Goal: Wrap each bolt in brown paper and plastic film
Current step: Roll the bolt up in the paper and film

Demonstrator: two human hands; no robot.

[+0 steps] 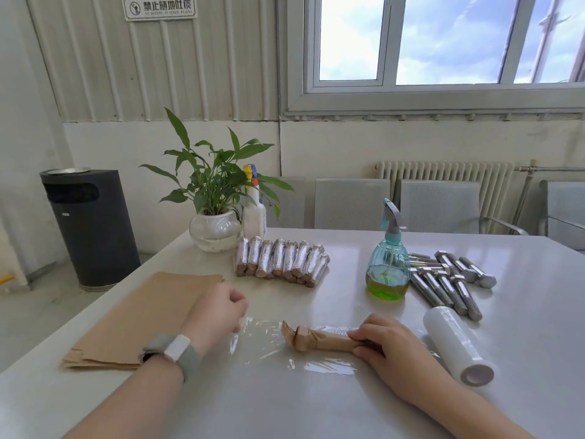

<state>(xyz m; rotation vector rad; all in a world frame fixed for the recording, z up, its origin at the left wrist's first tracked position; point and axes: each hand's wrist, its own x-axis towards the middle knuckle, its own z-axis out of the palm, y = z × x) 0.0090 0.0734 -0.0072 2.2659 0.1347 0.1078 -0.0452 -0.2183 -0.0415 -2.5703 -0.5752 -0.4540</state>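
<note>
One paper-wrapped bolt (pixel 319 339) lies on a film sheet (pixel 269 335) spread on the table (pixel 316 407). Its shank end is gripped by the right hand (pixel 384 342); the film's edge is pinched by the left hand (pixel 221 307). The bolt is judged heavy and stiff, the film limp and clingy, best held by its edges.

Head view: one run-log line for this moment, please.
stage: film wrap | right hand: holds paper-wrapped bolt on plastic film | left hand: pinches film edge | bare bolts: waiting
</note>
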